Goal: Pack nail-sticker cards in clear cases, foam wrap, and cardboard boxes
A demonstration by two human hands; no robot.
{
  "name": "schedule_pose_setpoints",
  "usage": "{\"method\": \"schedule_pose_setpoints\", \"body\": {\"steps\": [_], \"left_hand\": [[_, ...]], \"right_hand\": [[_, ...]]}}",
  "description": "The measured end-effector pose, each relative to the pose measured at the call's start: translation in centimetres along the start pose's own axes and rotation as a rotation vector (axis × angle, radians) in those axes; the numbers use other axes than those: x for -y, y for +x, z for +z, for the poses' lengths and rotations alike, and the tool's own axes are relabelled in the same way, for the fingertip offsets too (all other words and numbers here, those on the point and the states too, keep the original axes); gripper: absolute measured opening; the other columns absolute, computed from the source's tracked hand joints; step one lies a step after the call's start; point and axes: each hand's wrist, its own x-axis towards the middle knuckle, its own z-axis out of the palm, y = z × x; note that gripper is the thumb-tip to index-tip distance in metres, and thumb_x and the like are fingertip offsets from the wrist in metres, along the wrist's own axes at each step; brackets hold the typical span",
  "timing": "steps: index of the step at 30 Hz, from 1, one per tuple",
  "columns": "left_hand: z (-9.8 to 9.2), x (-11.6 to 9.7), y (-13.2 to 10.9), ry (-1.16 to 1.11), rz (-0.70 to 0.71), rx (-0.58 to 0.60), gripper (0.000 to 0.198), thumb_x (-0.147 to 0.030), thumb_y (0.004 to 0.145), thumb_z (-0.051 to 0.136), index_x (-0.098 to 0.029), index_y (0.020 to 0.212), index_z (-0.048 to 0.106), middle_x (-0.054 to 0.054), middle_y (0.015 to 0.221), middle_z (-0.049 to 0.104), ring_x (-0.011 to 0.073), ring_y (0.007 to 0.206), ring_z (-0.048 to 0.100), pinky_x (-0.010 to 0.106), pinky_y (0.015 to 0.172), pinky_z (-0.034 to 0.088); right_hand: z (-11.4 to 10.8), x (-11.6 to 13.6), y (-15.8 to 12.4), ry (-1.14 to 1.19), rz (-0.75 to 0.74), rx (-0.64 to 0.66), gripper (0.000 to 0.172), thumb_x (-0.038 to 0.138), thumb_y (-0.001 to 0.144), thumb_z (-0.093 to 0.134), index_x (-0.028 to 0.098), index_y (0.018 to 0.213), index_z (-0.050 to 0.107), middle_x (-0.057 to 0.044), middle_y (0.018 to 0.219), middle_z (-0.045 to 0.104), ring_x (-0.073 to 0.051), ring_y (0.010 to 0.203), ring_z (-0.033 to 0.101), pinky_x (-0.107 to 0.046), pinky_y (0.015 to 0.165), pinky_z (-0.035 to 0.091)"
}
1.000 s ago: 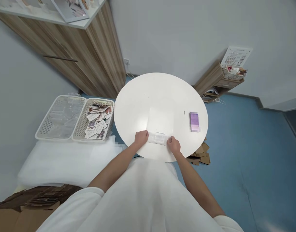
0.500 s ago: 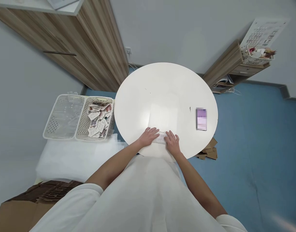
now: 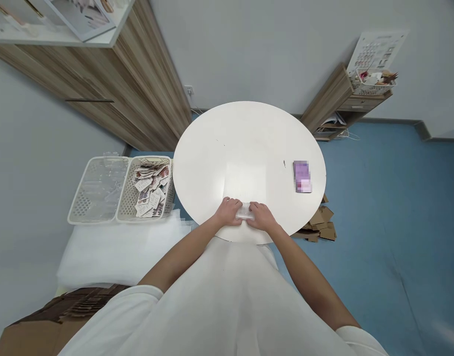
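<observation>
A small clear plastic packet (image 3: 245, 211) lies at the near edge of the round white table (image 3: 249, 143). My left hand (image 3: 229, 211) grips its left end with curled fingers. My right hand (image 3: 261, 215) grips its right end the same way. The two hands are close together, almost touching over the packet, and most of it is hidden by my fingers. A purple phone (image 3: 302, 176) lies on the table to the right, apart from my hands.
Two white baskets stand to the left: one with clear plastic pieces (image 3: 97, 188), one with several printed cards (image 3: 150, 190). White foam sheets (image 3: 115, 247) lie below them. A wooden cabinet (image 3: 138, 89) is behind. Cardboard scraps (image 3: 321, 225) lie on the blue floor; a low shelf (image 3: 345, 106) stands at the right.
My hands have drawn together from the ends of a long flat strip, folding it into a small packet, and the fingers went from flat to curled around it.
</observation>
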Motion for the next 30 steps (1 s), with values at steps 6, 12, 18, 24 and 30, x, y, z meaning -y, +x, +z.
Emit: {"method": "schedule_pose_setpoints", "body": {"steps": [6,12,18,24,30], "left_hand": [[-0.1,-0.5,-2.4,-0.144,-0.029,0.066,0.034,-0.038,0.065,0.055,-0.023,0.094,0.051,0.004,0.093,0.057,0.0232,0.091,0.05,0.034,0.081,0.033],[0.4,-0.8,-3.2,-0.17,-0.031,0.028,0.031,-0.039,0.066,0.056,-0.024,0.093,0.053,0.003,0.095,0.055,0.0234,0.1,0.044,0.036,0.085,0.031],[-0.4,-0.6,-3.1,-0.128,-0.044,0.006,0.029,-0.043,0.067,0.055,-0.025,0.09,0.059,0.005,0.1,0.051,0.024,0.101,0.041,0.039,0.087,0.027],[-1.9,0.1,-1.6,-0.206,-0.115,0.146,0.038,-0.048,0.081,0.032,-0.024,0.083,0.062,0.006,0.088,0.057,0.0234,0.094,0.045,0.038,0.082,0.03],[-1.7,2.3,-0.2,-0.377,-0.24,0.178,0.04,-0.051,0.079,0.035,-0.023,0.099,0.056,0.006,0.101,0.059,0.0225,0.095,0.051,0.033,0.077,0.038]], "right_hand": [[-0.7,2.1,-1.9,0.08,0.026,0.105,0.021,0.031,0.069,0.052,0.02,0.086,0.047,-0.001,0.075,0.057,-0.017,0.069,0.052,-0.032,0.076,0.034],[-0.1,2.3,-2.9,0.084,0.002,0.05,0.015,0.031,0.072,0.049,0.022,0.085,0.048,-0.002,0.083,0.058,-0.02,0.09,0.052,-0.042,0.093,0.024],[-0.5,1.6,-2.7,0.15,-0.036,-0.02,0.017,0.034,0.073,0.052,0.022,0.085,0.053,-0.004,0.096,0.058,-0.021,0.1,0.049,-0.038,0.089,0.03],[-1.9,0.5,-0.7,0.245,0.075,0.036,0.025,0.042,0.079,0.045,0.022,0.082,0.059,-0.002,0.081,0.061,-0.016,0.077,0.054,-0.029,0.072,0.038],[-1.8,-0.3,1.5,0.514,0.3,0.085,0.028,0.044,0.079,0.042,0.024,0.085,0.06,-0.001,0.086,0.063,-0.016,0.075,0.056,-0.026,0.063,0.041]]}}
